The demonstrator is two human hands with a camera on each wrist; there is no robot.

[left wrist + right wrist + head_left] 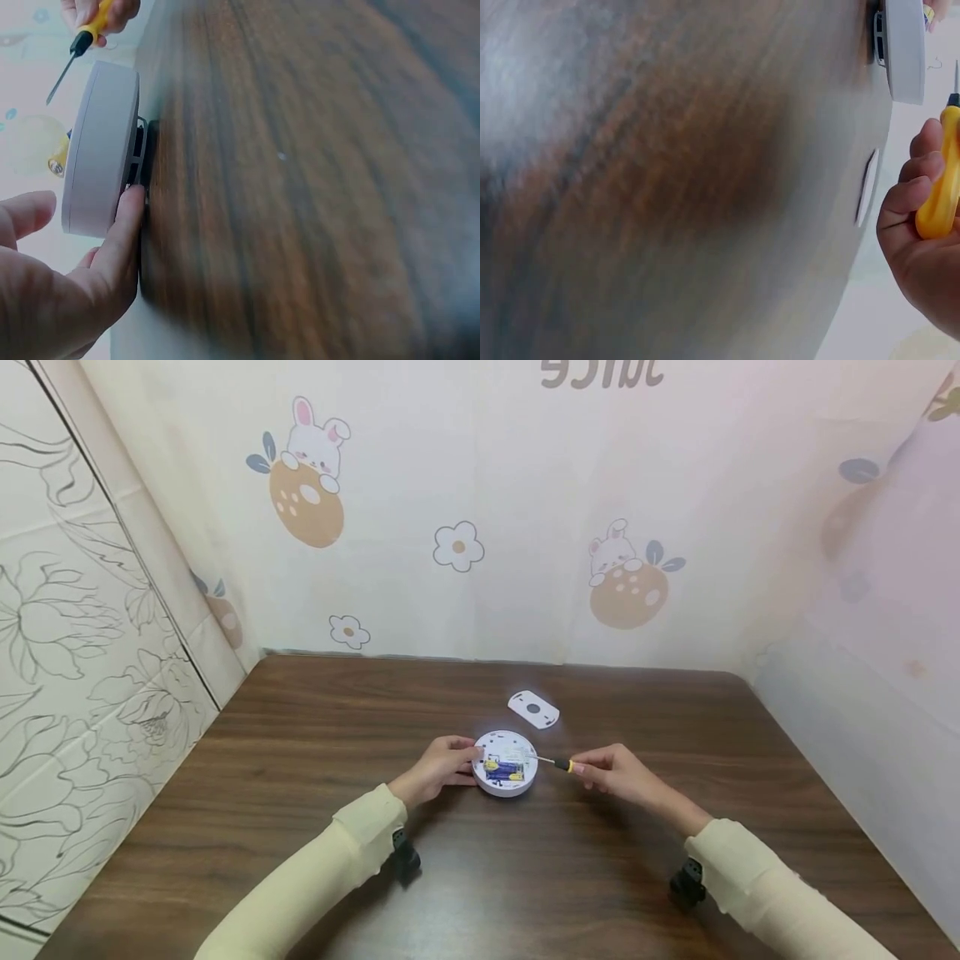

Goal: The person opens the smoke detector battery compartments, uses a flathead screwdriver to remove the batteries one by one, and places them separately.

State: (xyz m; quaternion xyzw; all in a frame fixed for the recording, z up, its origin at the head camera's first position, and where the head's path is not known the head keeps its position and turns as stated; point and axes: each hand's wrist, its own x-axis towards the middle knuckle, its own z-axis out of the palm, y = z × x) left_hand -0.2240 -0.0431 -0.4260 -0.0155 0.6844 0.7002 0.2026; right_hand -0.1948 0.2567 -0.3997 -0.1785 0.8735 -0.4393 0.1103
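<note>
Left hand (438, 766) gripped round device (504, 790), likely steadying it; right hand (617, 772) clutched screwdriver (562, 765). White plate (533, 709) lay just beyond.

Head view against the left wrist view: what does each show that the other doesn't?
Only the head view shows the white plate lying beyond the round white device, and the cream sleeves. Only the left wrist view shows the slotted part on the device's underside, close to the wooden table. Both show the device, the left hand holding its edge, the right hand gripping the screwdriver, and the table.
</note>
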